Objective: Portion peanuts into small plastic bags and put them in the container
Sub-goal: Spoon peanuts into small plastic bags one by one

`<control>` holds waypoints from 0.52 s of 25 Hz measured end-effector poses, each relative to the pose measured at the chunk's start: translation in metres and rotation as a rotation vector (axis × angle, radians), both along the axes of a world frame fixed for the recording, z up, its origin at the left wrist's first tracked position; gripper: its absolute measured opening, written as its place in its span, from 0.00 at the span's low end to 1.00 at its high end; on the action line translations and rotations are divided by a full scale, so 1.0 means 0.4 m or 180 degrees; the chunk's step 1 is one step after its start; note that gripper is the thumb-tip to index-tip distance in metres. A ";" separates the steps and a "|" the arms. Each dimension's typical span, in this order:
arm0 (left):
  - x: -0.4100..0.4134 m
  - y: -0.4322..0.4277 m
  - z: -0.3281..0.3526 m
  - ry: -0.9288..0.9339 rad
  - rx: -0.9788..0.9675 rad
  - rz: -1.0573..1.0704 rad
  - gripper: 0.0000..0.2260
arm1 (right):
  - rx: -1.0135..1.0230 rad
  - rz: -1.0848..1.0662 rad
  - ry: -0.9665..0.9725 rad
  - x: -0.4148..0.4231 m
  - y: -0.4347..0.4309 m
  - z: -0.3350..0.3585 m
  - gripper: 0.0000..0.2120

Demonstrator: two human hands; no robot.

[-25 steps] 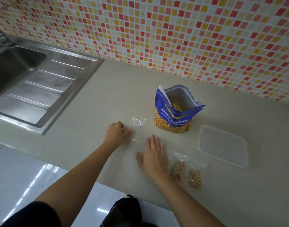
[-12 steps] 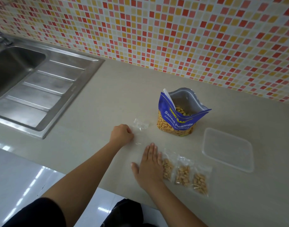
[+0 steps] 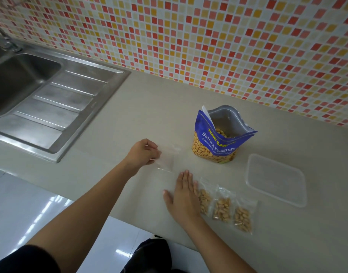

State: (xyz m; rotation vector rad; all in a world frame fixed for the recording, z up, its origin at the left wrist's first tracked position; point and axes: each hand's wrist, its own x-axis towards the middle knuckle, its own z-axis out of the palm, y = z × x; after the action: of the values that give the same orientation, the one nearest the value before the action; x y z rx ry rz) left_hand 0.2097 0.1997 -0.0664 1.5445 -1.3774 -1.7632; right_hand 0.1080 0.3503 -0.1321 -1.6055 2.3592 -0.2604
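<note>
On the head camera I see the left hand (image 3: 142,153), fingers curled, pinching the edge of an empty clear bag (image 3: 167,160) lying mid-countertop (image 3: 149,107). The right hand (image 3: 184,196) lies flat with straight fingers, holding nothing, touching the nearest of three filled bags (image 3: 222,208) by the front edge. The peanut pouch (image 3: 216,146) stands open behind them, the container (image 3: 275,180) to its right. The sink (image 3: 56,99) takes the left end.
</note>
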 end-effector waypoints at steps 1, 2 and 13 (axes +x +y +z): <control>0.010 0.006 0.011 0.0169 0.0051 0.0005 0.08 | -0.0364 -0.0012 -0.0139 -0.010 0.003 0.002 0.32; 0.021 0.014 0.020 0.0316 0.0088 -0.0030 0.09 | -0.0754 -0.0075 -0.0432 -0.018 0.003 0.011 0.30; 0.059 0.087 0.050 0.0447 0.0151 -0.0501 0.21 | -0.1410 -0.1795 -0.4625 -0.039 -0.059 0.138 0.24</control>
State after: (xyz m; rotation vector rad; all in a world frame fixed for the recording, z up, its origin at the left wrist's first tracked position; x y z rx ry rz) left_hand 0.2333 0.2344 -0.0462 1.3386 -1.4305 -1.9707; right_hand 0.0923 0.3266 -0.0767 -0.3536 1.4438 -1.5016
